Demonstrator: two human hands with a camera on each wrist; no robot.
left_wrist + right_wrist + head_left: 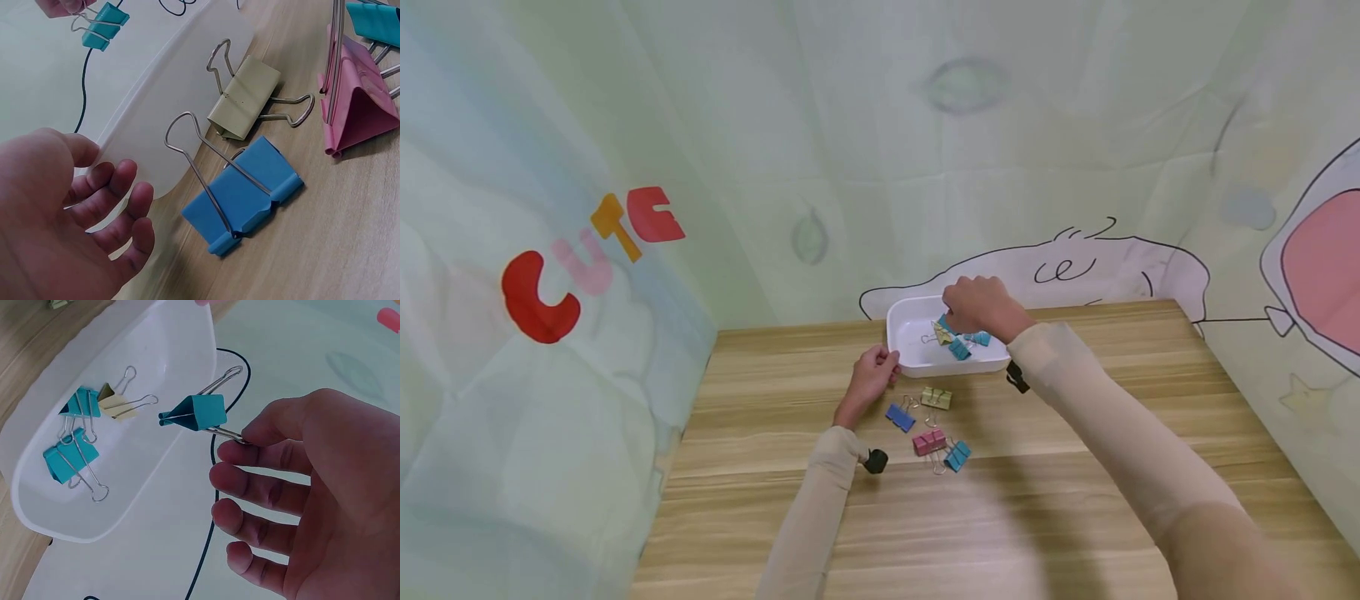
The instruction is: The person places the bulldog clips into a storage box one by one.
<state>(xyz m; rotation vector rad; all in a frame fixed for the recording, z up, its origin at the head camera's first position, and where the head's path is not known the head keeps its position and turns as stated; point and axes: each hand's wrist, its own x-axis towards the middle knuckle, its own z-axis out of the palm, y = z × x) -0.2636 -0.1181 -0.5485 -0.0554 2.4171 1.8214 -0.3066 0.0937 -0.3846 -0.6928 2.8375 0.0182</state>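
"What does the head view show?"

"A wooden tabletop (790,500) with a white tray (943,369) near its far edge, against a cloth backdrop (745,208) lettered CUTE. The left hand (872,372) is at the tray's near left corner; the right hand (981,304) is above the tray."

"And the clips?"

"Two teal clips (959,348) and a pale yellow clip (942,333) lie in the tray. In front of it, on the wood, are a khaki clip (936,398), a blue clip (901,417), a pink clip (929,442) and a loose teal clip (957,456), the last two side by side."

"Now the left wrist view?"

"The left grip is narrow, thumb and fingertips pinching the tray's rim. The khaki clip sits just beside the tray's wall, the blue clip near the fingers. At the top, the right fingertips hold up another clip, the held teal clip (105,27)."

"And the right wrist?"

"Thumb and forefinger pinch one wire handle of that clip; the other fingers are bent and spread apart. It's in the air by the tray's rim, apart from the three inside."
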